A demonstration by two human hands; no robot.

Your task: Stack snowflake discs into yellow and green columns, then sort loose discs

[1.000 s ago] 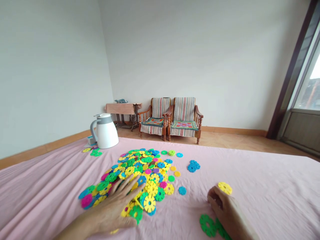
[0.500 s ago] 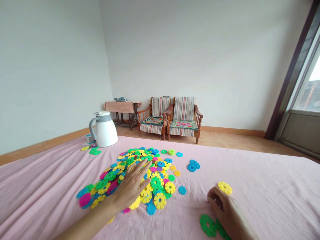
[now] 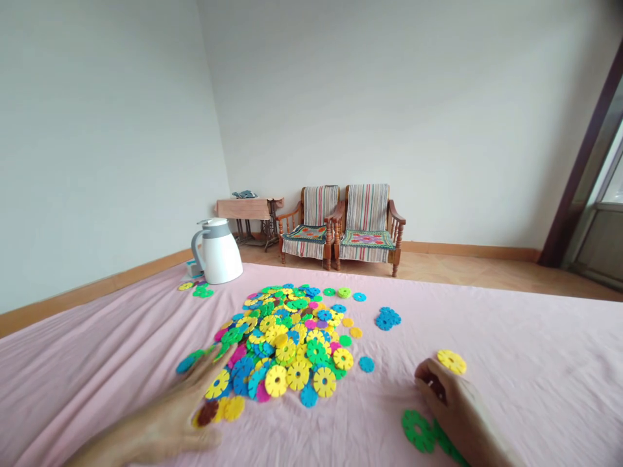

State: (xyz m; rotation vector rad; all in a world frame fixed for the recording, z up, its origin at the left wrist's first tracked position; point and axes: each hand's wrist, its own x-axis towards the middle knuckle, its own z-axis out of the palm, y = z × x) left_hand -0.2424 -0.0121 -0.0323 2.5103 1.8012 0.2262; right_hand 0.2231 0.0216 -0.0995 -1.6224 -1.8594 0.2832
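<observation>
A heap of flat, notched plastic discs (image 3: 287, 337) in yellow, green, blue and pink lies on the pink cloth (image 3: 511, 337). My left hand (image 3: 180, 415) lies flat with fingers stretched out at the heap's near left edge, touching discs there. My right hand (image 3: 450, 405) rests curled on the cloth at the lower right, fingers folded in; what they hold, if anything, is hidden. A yellow disc (image 3: 451, 361) lies just beyond its fingers. Green discs (image 3: 421, 431) lie just left of its wrist.
A white jug (image 3: 219, 259) stands at the cloth's far left, with a few loose discs (image 3: 197, 289) beside it. A small blue cluster (image 3: 388, 318) lies right of the heap. Two wooden armchairs (image 3: 348, 227) and a small table (image 3: 248, 211) stand by the back wall.
My left hand swept forward over the heap, then drew back to its near left edge, shifting discs. The right hand stayed put. The view turned slightly left.
</observation>
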